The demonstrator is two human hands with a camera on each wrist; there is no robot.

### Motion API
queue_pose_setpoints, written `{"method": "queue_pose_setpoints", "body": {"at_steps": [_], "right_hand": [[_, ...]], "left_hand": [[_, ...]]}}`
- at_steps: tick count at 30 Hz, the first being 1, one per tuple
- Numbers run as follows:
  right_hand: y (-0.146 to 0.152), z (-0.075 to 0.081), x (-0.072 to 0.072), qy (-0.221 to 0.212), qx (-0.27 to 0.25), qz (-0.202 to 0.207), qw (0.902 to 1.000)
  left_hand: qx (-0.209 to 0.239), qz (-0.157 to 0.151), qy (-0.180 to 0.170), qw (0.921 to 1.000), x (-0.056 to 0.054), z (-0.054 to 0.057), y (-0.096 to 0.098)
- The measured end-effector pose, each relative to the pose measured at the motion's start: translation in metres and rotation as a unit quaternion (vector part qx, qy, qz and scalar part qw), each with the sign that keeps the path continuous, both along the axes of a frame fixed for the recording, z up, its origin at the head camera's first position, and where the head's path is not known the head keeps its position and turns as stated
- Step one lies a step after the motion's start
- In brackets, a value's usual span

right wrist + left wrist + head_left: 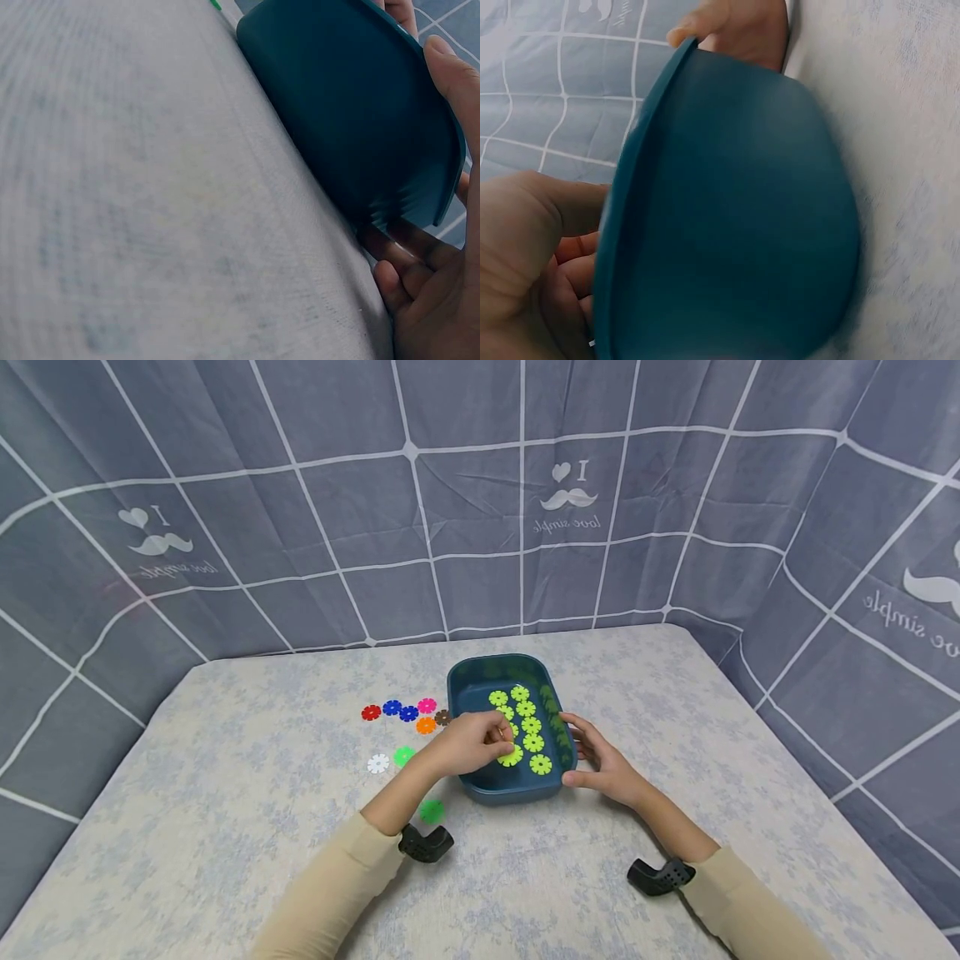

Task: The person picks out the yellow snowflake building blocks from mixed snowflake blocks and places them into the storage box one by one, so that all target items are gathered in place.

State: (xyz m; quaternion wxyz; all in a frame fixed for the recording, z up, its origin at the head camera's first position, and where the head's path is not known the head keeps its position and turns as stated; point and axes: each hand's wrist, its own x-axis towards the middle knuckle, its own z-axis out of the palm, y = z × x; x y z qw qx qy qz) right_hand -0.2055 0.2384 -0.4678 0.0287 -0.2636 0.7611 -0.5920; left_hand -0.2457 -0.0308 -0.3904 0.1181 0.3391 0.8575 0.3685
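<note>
A teal plastic basin (487,795) stands on the table, with several yellow-green notched plastic discs (532,742) lying in two rough rows on its floor. My left hand (471,745) reaches over the basin's left rim, thumb and fingertips pinching a yellow-green disc (511,756) at the near end of the left row. In the left wrist view the basin wall (735,202) hides those fingertips. My right hand (604,770) holds the basin's right side near the front corner. There the thumb (444,64) lies at the rim, while the other fingers (409,259) curl against the lower outer wall.
Left of the basin lie loose notched discs: a red one (371,712), blue ones (392,707), a pink one (427,705), an orange one (426,725), a brown one (442,717), a white one (378,763) and green ones (431,812). A grey-blue curtain (480,510) hangs behind the table.
</note>
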Motion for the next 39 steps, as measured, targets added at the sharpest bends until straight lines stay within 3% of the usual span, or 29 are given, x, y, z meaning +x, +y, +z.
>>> {"method": "queue_pose_setpoints", "body": {"at_steps": [11,25,39], "right_hand": [[0.0,0.0,0.001,-0.001,0.0,0.0,1.0],[0.0,0.002,0.001,-0.002,0.005,-0.002,1.0],[0.0,0.002,0.002,0.0,0.011,-0.006,0.9999]], "left_hand": [[-0.05,-0.026,-0.008,0.9984,-0.001,-0.007,0.015],[-0.121,-0.041,-0.001,0.9917,-0.011,-0.02,0.032],[-0.111,-0.037,0.008,0.9931,-0.01,-0.022,0.034]]}}
